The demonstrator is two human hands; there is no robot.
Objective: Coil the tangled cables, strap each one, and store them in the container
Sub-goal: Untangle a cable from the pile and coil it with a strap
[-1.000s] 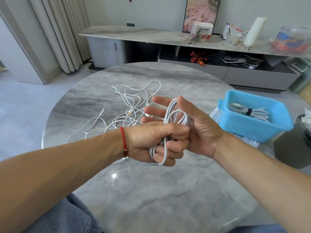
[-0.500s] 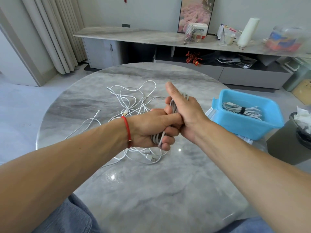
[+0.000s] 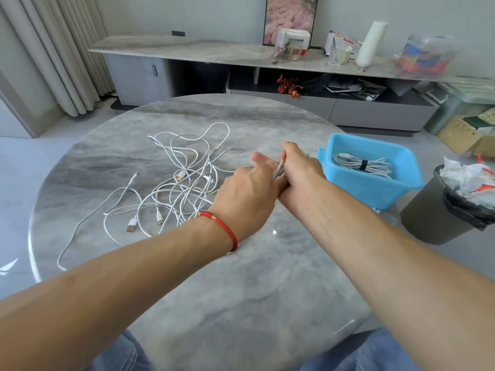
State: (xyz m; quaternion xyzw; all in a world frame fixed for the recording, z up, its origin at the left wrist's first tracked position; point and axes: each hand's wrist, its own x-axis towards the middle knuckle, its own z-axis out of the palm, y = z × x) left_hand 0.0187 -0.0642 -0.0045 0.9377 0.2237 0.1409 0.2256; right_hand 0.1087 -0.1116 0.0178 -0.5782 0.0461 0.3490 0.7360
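Observation:
Both my hands meet over the middle of the round marble table (image 3: pixel 241 303). My left hand (image 3: pixel 246 191) and my right hand (image 3: pixel 300 172) both grip a coiled white cable (image 3: pixel 279 170); only a sliver of it shows between them. A tangle of white cables (image 3: pixel 174 188) lies on the table to the left of my hands, with several plugs showing. The blue container (image 3: pixel 375 188) stands at the table's right edge. In it lies one coiled white cable (image 3: pixel 359 164) bound with a black strap.
A dark waste bin (image 3: pixel 442 212) full of crumpled paper stands on the floor right of the table. A long marble sideboard (image 3: pixel 214 52) with boxes and bottles runs along the far wall. Curtains (image 3: pixel 53 49) hang at the left.
Both hands moved away from me and to the right, toward the blue container, carrying the coiled cable. The coil is now nearly hidden between them.

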